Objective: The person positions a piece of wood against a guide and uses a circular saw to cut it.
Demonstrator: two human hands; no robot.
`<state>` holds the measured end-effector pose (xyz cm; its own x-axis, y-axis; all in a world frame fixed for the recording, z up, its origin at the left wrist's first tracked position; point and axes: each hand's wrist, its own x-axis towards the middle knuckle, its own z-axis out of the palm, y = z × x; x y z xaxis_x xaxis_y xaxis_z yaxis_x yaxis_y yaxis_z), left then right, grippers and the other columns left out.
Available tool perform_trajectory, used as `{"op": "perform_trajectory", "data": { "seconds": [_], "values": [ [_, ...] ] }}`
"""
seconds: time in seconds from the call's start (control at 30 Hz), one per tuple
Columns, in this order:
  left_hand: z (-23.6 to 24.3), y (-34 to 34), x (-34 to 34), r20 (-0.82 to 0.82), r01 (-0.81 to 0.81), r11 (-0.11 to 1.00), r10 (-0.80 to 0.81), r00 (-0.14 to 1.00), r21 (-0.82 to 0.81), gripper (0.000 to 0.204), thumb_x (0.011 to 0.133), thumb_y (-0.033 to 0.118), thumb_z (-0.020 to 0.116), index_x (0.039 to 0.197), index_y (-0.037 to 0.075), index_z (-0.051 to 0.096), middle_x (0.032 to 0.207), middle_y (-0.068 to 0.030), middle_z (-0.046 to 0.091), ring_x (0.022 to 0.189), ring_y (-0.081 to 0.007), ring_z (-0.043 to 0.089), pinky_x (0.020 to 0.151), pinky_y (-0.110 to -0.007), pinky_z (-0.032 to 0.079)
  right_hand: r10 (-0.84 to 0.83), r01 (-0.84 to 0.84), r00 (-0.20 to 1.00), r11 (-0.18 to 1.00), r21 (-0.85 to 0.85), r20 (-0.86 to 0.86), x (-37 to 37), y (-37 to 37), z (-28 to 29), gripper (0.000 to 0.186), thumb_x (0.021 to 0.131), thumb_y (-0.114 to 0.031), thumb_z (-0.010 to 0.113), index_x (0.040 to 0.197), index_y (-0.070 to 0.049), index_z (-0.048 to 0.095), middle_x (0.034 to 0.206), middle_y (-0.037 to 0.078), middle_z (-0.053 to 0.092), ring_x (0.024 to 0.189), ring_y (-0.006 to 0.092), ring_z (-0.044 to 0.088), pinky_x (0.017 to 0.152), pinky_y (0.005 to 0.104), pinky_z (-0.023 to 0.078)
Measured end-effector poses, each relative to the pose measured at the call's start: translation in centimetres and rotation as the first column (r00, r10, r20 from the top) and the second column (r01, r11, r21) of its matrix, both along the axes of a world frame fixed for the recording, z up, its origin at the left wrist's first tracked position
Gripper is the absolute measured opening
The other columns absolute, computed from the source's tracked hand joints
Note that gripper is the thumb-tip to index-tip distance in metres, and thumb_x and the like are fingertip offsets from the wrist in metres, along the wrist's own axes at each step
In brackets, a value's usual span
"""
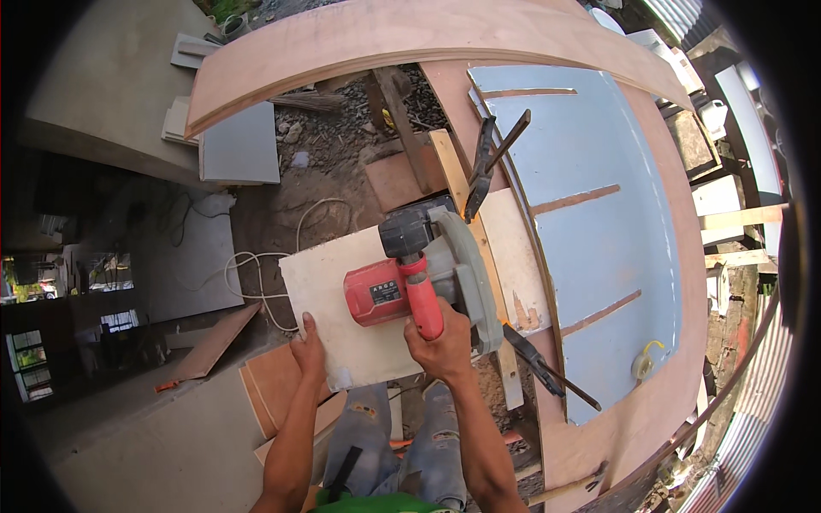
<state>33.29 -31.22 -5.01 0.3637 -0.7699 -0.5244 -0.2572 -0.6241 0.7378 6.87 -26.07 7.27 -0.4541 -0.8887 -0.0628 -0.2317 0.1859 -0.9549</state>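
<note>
My right hand (pixel 440 342) is wrapped round the red handle of a circular saw (pixel 449 256) with a red motor housing and grey guard. The saw rests over a pale board (pixel 321 278), its guard beside a wooden strip (pixel 473 201). At the board's near left corner, my left hand (pixel 310 349) grips the edge, thumb on top and the other fingers mostly hidden. One black clamp (pixel 481 167) sits at the strip's far part, and another clamp (pixel 534 361) is near its closer end. The blade is hidden from view.
Right of the saw lies a light blue panel (pixel 590 248) with brown strips, on plywood (pixel 688 282). A small round object (pixel 642 368) with a yellow strand rests on it. A curved plywood sheet (pixel 410 38) spans the far side. Pale cable (pixel 256 286) loops at left.
</note>
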Motion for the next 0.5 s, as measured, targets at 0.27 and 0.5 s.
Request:
{"op": "perform_trajectory", "data": {
  "seconds": [0.27,0.5],
  "values": [
    [-1.8,0.1,-0.2,0.205,-0.052,0.994,0.071,0.976,-0.094,0.078,0.088,0.064,0.065,0.081,-0.014,0.061,0.074,-0.0107,0.061,0.070,-0.0176,0.052,0.066,-0.039,0.048,-0.007,0.008,1.000,1.000,-0.031,0.007,-0.1,-0.6,0.1,0.017,0.080,-0.010,0.070,0.091,-0.001,0.061,0.071,0.015,0.061,0.061,0.0316,0.062,0.061,0.0375,0.050],
    [-2.1,-0.1,0.2,0.251,-0.047,0.994,0.071,0.965,-0.103,0.081,0.088,0.064,0.065,0.080,-0.017,0.059,0.075,-0.0146,0.061,0.072,-0.0198,0.052,0.068,-0.040,0.048,-0.023,0.023,1.000,0.999,-0.022,0.012,0.0,-1.3,0.2,0.016,0.080,-0.010,0.071,0.090,-0.001,0.062,0.071,0.014,0.061,0.060,0.0285,0.061,0.061,0.0366,0.050]
  ]
}}
